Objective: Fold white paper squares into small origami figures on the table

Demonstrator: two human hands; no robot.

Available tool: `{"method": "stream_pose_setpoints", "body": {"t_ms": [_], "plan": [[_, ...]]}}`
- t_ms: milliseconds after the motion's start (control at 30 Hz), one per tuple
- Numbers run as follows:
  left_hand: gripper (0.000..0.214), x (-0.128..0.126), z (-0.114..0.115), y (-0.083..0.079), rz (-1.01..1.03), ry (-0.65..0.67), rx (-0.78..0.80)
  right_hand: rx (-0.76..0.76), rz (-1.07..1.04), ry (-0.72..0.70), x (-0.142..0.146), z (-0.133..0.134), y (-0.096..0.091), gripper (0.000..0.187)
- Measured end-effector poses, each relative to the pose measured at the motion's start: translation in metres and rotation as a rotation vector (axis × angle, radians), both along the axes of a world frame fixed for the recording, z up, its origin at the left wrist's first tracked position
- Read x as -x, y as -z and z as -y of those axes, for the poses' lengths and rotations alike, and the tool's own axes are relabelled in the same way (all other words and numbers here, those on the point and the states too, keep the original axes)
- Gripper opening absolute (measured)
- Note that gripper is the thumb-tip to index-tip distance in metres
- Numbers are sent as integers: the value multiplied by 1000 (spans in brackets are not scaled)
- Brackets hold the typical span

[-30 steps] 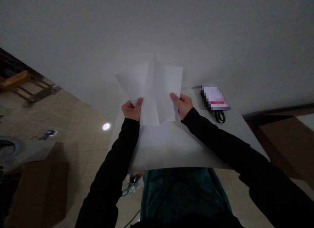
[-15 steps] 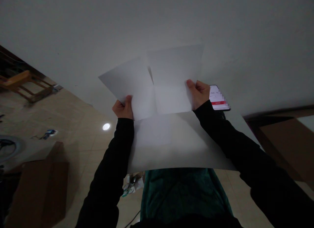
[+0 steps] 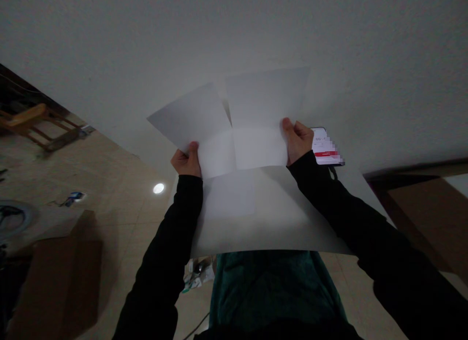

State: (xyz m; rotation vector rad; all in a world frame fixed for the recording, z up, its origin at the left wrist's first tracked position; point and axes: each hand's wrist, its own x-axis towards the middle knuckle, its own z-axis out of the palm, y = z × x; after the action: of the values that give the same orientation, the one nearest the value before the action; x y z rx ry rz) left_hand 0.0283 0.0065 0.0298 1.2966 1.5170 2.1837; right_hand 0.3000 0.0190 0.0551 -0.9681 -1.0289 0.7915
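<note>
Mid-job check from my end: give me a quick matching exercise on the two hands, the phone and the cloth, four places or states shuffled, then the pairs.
Column one
1. Left hand
2. Phone
3. Right hand
4. Cloth

Column two
A. Gripping the right edge of the white paper
B. Dark green, seen below the near edge of the table
C. Gripping the left edge of the white paper
D. Screen lit, partly hidden by a hand

Pairs: 1-C, 2-D, 3-A, 4-B
</note>
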Motion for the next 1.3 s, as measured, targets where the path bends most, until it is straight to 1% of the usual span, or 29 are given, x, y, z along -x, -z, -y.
{"method": "stream_pose_setpoints", "body": {"t_ms": [233,333,433,533,600,733,767,833,900,967,1033,1100,1167,1233,1300], "plan": [[31,-2,0,0,1,-31,-2,-31,-23,0,2,0,1,47],[31,-1,-1,1,8,-34,-10,-52,-24,26,-1,-2,1,49],[33,5,-4,2,36,-78,-35,-79,-32,53,-4,-8,3,51],[34,10,-6,1,51,-110,-41,-103,25,96,-6,-11,3,48],[34,12,-5,1,31,-68,6,-137,108,158,-8,-10,1,45],[39,8,-3,4,-50,108,203,-221,345,283,-18,-8,-5,42],[39,7,-4,6,-56,130,232,-232,395,303,-22,-8,-6,41],[41,4,-5,9,-42,135,217,-235,462,320,-28,-8,-8,39],[44,3,-7,10,-38,105,146,-232,500,305,-32,-9,-8,37],[45,5,-6,9,-88,48,83,-241,513,268,-32,-9,-8,37],[41,9,-5,6,-158,-23,59,-241,505,223,-31,-10,-8,38],[33,15,-4,5,-203,-104,91,-222,506,185,-29,-9,-7,32],[40,19,-4,6,-238,-185,154,-209,524,180,-27,-8,-7,31],[49,21,-5,8,-278,-243,194,-216,543,219,-25,-5,-7,34],[52,20,-6,8,-305,-271,199,-225,546,268,-22,-2,-8,36]]}}
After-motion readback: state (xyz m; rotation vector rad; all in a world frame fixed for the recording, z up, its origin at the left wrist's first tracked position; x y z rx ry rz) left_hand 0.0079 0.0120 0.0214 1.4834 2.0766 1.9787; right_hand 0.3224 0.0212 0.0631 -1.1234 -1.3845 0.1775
